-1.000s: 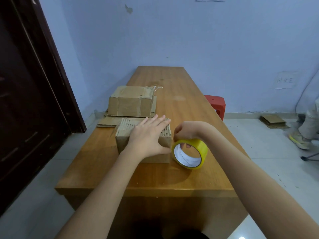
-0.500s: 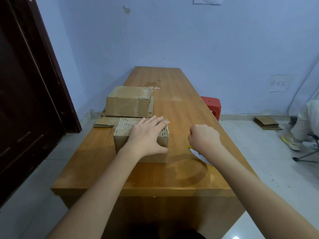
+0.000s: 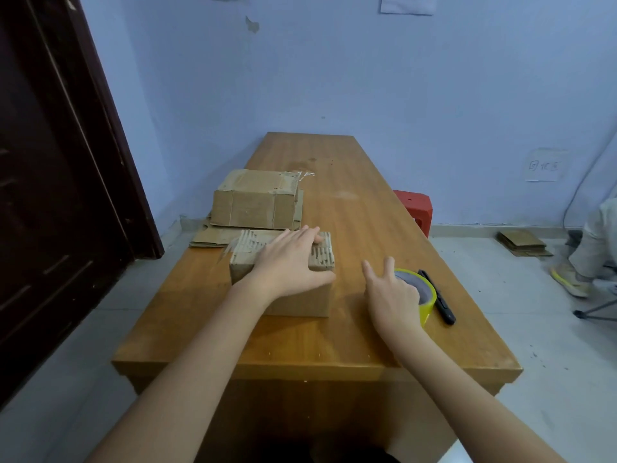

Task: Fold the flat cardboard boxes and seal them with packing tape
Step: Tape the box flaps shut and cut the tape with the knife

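Note:
A small folded cardboard box (image 3: 293, 300) stands near the front of the wooden table (image 3: 350, 342). My left hand (image 3: 290, 262) lies flat on its top, fingers straight, thumb at the right corner. To the right a yellow roll of packing tape (image 3: 422, 292) lies flat on the table. My right hand (image 3: 390, 295) is just left of the roll and partly over it, fingers spread and holding nothing. A black cutter (image 3: 437, 297) lies right of the roll.
Behind the small box a larger taped cardboard box (image 3: 255, 203) sits on flat cardboard sheets (image 3: 213, 235). A red stool (image 3: 415, 207) stands right of the table. A dark door (image 3: 50, 162) is on the left. A person's leg and shoe (image 3: 581, 262) are at far right.
My right hand carried the tape roll rightward from beside the box, laid it flat by the black cutter and let go. My left hand stayed on the box.

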